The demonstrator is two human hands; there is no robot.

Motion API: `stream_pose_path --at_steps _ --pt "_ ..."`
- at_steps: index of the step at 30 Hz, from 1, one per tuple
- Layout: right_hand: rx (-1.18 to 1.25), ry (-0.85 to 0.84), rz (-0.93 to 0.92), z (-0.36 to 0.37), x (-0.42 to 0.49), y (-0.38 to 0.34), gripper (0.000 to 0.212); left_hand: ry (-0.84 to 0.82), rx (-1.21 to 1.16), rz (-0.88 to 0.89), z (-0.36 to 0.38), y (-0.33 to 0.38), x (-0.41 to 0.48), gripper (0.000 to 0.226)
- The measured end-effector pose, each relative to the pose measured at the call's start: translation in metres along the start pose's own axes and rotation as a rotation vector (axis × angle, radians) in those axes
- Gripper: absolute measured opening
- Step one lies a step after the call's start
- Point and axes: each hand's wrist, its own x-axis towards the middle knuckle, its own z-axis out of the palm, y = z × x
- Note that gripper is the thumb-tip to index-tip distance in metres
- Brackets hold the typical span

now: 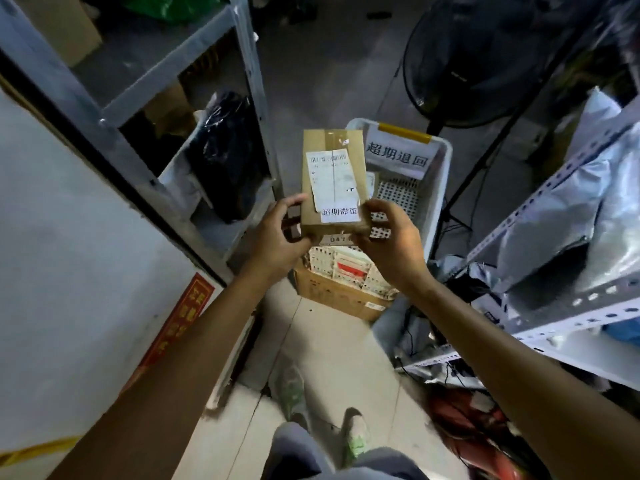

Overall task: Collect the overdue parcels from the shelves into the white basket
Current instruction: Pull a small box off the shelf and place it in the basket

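Shelves (166, 74) stand on both sides of the basket (442, 174); those to its left hold a black bag (228, 150), those to its right a heap of silver bags (554, 230), so by the look of it plenty is left to check. Beyond the basket is a dark fan (478, 64). At the basket's near end sits an open carton (332, 296) of packets; whether the basket rests on it I cannot tell.

The basket itself is white, with a printed sign (396, 155) on its far wall. Its perforated floor shows bare on the right side, while the left side is hidden behind the box (332, 181). My guess is that little has gone in so far.

The box is brown card, taped, held up in the air over the basket's near-left corner and not yet inside it. The left hand (277, 237) grips its near-left corner, thumb up along the edge and fingers curled beneath. The right hand (391, 244) grips its near-right corner the same way. Both hands are clamped on the one box.

A white slip (339, 212) with printed characters is stuck over its shipping label, and I take that for the overdue mark.

So this parcel is picked and checked; lowering it into the basket is the step in hand, and after that it is back to the shelves for the others.
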Motion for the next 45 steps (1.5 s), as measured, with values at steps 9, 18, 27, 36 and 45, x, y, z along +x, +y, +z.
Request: stream_pose_path --at_steps 9,18,27,36,45 --pt "-0.004 0.127 0.127 0.025 0.066 0.029 0.057 -0.197 -0.015 0.022 0.007 -0.039 0.117 0.069" --pt "0.008 0.136 0.259 0.03 0.146 0.093 0.056 -0.318 0.025 -0.063 0.059 -0.065 0.223 0.068" --pt "-0.027 0.121 0.363 0.025 0.239 0.213 0.058 -0.358 0.08 -0.121 0.159 -0.117 0.337 0.071" --pt "-0.082 0.204 0.518 0.025 0.278 0.368 0.063 -0.471 0.102 -0.122 0.294 -0.214 0.419 0.077" --pt "-0.182 0.318 0.619 0.066 0.28 0.501 0.064 -0.561 0.051 -0.17 0.407 -0.335 0.448 0.077"
